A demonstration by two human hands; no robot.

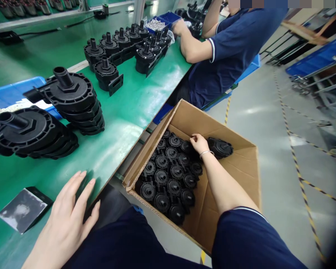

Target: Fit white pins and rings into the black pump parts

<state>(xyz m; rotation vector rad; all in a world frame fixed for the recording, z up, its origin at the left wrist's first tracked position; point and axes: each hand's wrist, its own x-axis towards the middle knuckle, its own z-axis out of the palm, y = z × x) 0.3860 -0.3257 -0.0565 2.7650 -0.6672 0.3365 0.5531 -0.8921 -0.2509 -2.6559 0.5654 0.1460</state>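
My left hand (68, 211) hovers over the front edge of the green bench with its fingers spread and nothing in them. Beside it on the bench is a small black block (25, 209) with a worn grey top. My right hand (199, 144) reaches down into an open cardboard box (224, 198), its fingers curled together at the far end of the rows. Whatever those fingers grip is hidden. Black pump housings (161, 176) with round stems fill the box's left side in rows, stems up. Another dark housing stack (220, 147) lies right of my right hand.
Two stacks of black pump covers (72, 93) stand on the green bench (134, 108), before a blue bin (16, 89) of white parts. Assembled black pumps (106, 71) stand farther back, near a blue tray of screws (156, 24). A co-worker (221, 56) sits at the bench beyond the box.
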